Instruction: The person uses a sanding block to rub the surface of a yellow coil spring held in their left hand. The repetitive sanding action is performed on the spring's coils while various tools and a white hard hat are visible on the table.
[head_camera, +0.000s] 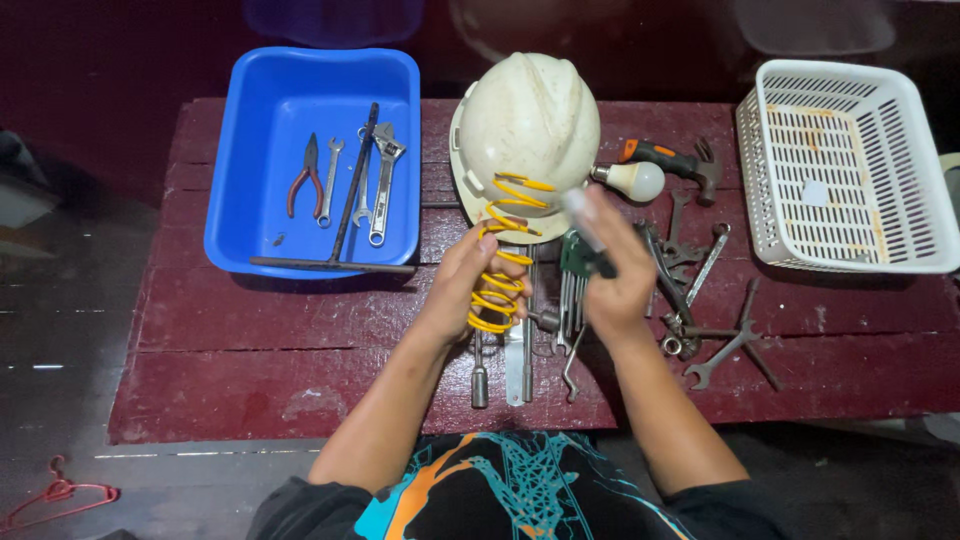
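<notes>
My left hand (462, 285) grips a yellow coil spring (503, 258) that rises toward the white hard hat (528, 130) at the table's middle back. My right hand (618, 272) is closed on a green-handled bunch of hex keys (575, 256), with a blurred pale tip sticking up above the fingers. Below both hands lie a socket driver (480, 372) and flat steel wrenches (520, 352).
A blue tub (240, 190) at the back left holds red-handled pliers (304, 178), wrenches (381, 180) and a long T-bar (345, 210). A white slotted basket (850, 170) stands at the back right. A light bulb (632, 180), a hammer (675, 160) and loose wrenches (715, 330) lie on the dark red plank table (250, 340).
</notes>
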